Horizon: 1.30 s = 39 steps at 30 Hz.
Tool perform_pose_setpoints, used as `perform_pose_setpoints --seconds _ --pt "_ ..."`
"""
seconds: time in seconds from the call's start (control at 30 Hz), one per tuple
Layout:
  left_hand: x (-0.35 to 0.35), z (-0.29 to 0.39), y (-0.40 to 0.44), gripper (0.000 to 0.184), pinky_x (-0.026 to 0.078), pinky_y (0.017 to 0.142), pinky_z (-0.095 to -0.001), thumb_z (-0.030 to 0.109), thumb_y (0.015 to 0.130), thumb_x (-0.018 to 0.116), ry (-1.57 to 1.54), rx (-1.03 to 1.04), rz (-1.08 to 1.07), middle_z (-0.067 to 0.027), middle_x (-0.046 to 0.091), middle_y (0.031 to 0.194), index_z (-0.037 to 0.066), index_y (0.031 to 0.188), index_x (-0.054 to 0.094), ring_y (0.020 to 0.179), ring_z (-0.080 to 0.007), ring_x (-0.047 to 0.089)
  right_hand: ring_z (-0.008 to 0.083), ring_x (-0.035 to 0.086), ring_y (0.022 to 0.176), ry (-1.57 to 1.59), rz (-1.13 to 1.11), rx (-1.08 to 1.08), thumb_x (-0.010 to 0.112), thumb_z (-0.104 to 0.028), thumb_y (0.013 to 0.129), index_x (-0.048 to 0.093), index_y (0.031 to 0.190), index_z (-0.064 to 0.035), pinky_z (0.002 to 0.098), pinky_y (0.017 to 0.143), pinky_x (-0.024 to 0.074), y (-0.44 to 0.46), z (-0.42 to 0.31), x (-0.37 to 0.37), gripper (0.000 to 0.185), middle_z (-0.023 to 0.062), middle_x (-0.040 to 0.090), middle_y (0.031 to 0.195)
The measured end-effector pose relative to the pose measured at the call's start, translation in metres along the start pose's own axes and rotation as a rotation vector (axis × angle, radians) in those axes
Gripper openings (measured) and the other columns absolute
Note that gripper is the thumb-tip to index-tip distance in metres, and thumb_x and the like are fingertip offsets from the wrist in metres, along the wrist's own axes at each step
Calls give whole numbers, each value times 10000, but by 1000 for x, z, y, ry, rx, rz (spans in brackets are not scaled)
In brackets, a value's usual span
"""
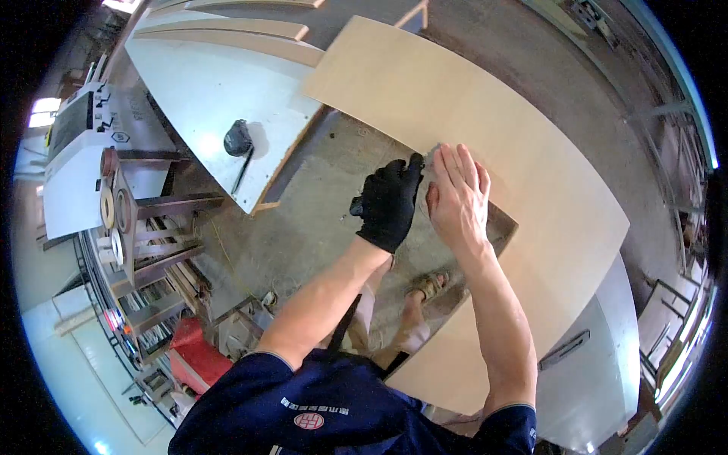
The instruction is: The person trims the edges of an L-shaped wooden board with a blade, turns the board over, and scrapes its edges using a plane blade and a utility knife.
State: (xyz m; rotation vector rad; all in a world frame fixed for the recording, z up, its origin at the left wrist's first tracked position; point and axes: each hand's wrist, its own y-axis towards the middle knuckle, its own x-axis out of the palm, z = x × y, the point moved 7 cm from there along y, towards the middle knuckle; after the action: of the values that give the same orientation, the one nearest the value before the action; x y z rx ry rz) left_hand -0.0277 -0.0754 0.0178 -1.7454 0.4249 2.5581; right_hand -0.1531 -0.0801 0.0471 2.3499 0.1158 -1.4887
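A large pale wood panel (561, 182) with an inner cut-out spans the middle and right of the view. My left hand (389, 201), in a black glove, is beside the panel's inner edge, its fingers curled together near that edge; what they hold, if anything, is hidden. Bare, my right hand (460, 189) lies with its fingers stretched out over the same edge, just right of the glove. A small greyish patch or piece shows at its fingertips, too small to make out.
At the left a white-topped table (205, 83) bears a dark wrapped object (238, 138), a thin dark tool (243, 168) and curved wood strips (235, 29). Rolls of tape (108, 208) hang on a rack further left. A red object (199, 354) stands below. Another white board (599, 371) lies lower right.
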Motion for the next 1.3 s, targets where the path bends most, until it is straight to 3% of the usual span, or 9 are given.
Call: perform_pose_setpoints --seconds 0.2,0.23,0.4,0.8,0.93,1.17,1.2,1.27,1.3 --pt "-35 -84 27 313 509 716 -469 77 948 612 -15 -101 56 -178 676 952 42 1257 652 852 -369 651 290 424 1433 32 -9 -151 673 -141 827 573 1385 6 507 1170 328 74 -55 44 586 121 553 1469" --pt "-37 -99 31 346 522 699 -470 135 961 614 0 -141 73 -166 670 901 96 1304 626 808 -361 664 288 422 1434 43 -15 -172 673 -142 828 573 1385 6 504 1171 327 85 -63 51 585 119 550 1472" --pt "-49 -150 44 324 521 739 -475 49 959 598 -4 -164 174 -216 663 995 26 1279 643 870 -395 652 283 427 1425 40 -21 -267 651 -163 858 581 1372 2 484 1167 330 128 -96 78 544 112 549 1472" --pt "-78 -190 71 306 559 724 -472 133 1001 568 52 -434 54 -221 624 1038 67 1294 625 857 -392 683 264 441 1406 32 -51 -372 671 -182 875 542 1401 -10 453 1152 347 182 -136 113 568 114 533 1484" --pt "-81 -217 70 306 542 753 -483 159 995 586 67 -420 123 -234 646 1008 42 1273 637 885 -399 667 294 428 1428 106 -44 -331 658 -152 895 545 1398 -1 459 1160 345 190 -139 121 537 137 520 1500" --pt "-102 -232 22 333 504 891 -447 171 1019 609 -162 -304 397 -223 689 1046 -26 1287 622 999 -378 655 362 475 1401 96 55 -84 643 -140 937 545 1390 21 500 1156 374 121 -54 61 490 207 524 1485" --pt "-105 -229 15 325 523 828 -438 204 1011 607 -170 -283 450 -212 687 1041 -25 1242 620 951 -369 661 374 470 1403 105 64 -37 654 -125 932 540 1396 21 499 1162 368 102 -39 49 500 217 519 1485" --pt "-97 -228 4 318 524 831 -352 245 1021 639 -508 -678 183 -92 690 990 -28 1185 637 910 -225 664 395 454 1411 56 61 99 672 -99 921 526 1412 21 500 1171 353 59 -6 22 527 232 504 1494" --pt "-87 -229 0 291 516 689 -292 284 999 677 -567 -556 328 -25 661 894 12 1099 650 766 -134 625 403 443 1418 5 43 189 679 -88 916 516 1421 22 500 1175 345 32 9 8 543 237 494 1503"
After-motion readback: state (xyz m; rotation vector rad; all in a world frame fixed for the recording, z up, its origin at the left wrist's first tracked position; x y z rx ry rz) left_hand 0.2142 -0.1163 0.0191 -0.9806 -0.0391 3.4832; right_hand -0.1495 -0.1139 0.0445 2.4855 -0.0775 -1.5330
